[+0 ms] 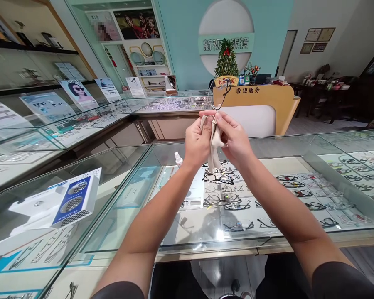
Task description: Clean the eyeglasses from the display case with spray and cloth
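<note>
A pair of thin-rimmed eyeglasses (226, 96) is held up in front of me, its dark temple rising above my fingertips. My left hand (197, 140) is closed, thumb and fingers pinching a cream cleaning cloth (214, 154) against the lower part of the glasses. Close beside it, my right hand (237, 139) is also closed, its thumb and fingertips gripping the glasses with a fold of the cloth. The cloth's end hangs down between both hands. Fingers and cloth hide part of the frame and lenses.
Below my hands is a glass display counter (202, 245) with several rows of eyeglasses (218, 178) inside. A white spray bottle (178, 159) stands behind my left forearm. A blue and white box (76, 199) lies at left. Beyond is a cashier desk (283, 97).
</note>
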### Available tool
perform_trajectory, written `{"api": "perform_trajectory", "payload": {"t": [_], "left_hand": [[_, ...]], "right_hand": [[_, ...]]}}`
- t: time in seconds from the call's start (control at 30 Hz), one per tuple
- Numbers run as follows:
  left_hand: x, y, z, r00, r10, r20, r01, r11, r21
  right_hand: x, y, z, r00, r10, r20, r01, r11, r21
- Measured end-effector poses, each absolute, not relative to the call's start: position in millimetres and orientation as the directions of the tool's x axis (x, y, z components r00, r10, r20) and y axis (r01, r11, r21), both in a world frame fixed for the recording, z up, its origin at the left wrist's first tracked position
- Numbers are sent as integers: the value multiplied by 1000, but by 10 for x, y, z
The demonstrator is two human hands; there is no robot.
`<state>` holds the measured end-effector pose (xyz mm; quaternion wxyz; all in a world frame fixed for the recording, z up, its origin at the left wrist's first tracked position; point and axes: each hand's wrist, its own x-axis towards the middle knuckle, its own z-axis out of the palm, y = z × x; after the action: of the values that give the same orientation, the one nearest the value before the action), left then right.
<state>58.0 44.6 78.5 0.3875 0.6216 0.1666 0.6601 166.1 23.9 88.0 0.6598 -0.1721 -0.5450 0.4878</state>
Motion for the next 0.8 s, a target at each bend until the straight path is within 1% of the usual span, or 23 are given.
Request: {"api": "perform_trajectory", "payload": {"t": [0.03,0.1,0.23,0.3,0.37,0.47,0.53,0.6,0.67,0.8], "left_hand": [[559,454,796,83,727,681,-301,-633,713],[480,461,838,160,749,643,-298,-584,755],[285,436,949,439,736,515,-271,-438,857],[260,406,972,505,708,493,-253,-425,869],[314,371,956,444,709,547,-259,-483,836],[474,330,890,236,739,631,-282,-569,772],[550,321,859,137,760,635,-287,-583,760],[546,326,870,101,775,623,-282,-579,765],[455,335,928,138,785,604,-277,-555,784],[182,312,1085,365,789,494,-252,-427,869]], "right_hand": [[1667,242,883,-70,835,546,-456,461,-762],[1714,256,900,-70,838,541,-447,458,-768],[1844,289,940,-62,844,532,-375,475,-796],[1864,289,945,-46,848,528,-345,482,-805],[1834,271,939,-33,847,530,-345,488,-802],[1731,214,925,-11,829,559,-405,508,-760],[1673,172,925,-13,811,585,-440,521,-732],[1655,142,937,-37,800,599,-438,526,-729],[1676,131,956,-51,797,602,-400,536,-743],[1756,135,985,-34,810,586,-267,557,-786]]}}
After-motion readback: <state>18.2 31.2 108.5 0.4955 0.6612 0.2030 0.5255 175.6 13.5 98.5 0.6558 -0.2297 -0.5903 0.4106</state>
